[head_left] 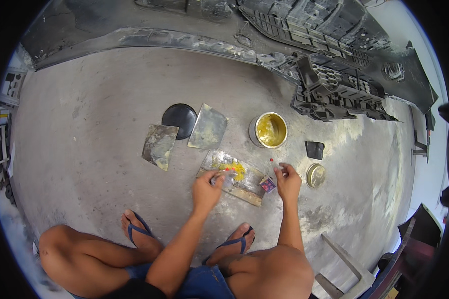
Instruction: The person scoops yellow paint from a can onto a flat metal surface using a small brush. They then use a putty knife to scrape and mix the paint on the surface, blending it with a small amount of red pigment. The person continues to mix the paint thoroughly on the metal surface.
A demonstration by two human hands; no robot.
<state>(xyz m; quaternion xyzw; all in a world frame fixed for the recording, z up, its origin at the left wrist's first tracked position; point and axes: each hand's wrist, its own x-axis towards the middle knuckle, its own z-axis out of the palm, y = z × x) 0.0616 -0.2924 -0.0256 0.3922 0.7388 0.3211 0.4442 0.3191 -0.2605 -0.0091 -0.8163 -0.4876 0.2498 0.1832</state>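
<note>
My left hand (pixel 206 194) is closed in a pinch on a small clear plastic thing with red spots (pixel 228 174), its exact kind too small to tell. It is held over a mixing board (pixel 242 193) smeared with yellow paste (pixel 239 171). My right hand (pixel 288 185), also pinched, grips a small clear piece with a red tip (pixel 272 161) beyond the board's right end. A small purple patterned box (pixel 267 185) sits at that end, just left of my right hand. Farther off stands an open tin (pixel 255 137) with yellow paste inside.
A black round lid (pixel 179 119) lies on the floor beside two flat grey plates (pixel 208 127) (pixel 159 145). Right of the tin are a dark folded piece (pixel 314 149) and a round metal lid (pixel 316 175). Large black car panels (pixel 329 82) fill the far side; a chair frame (pixel 351 266) stands near right.
</note>
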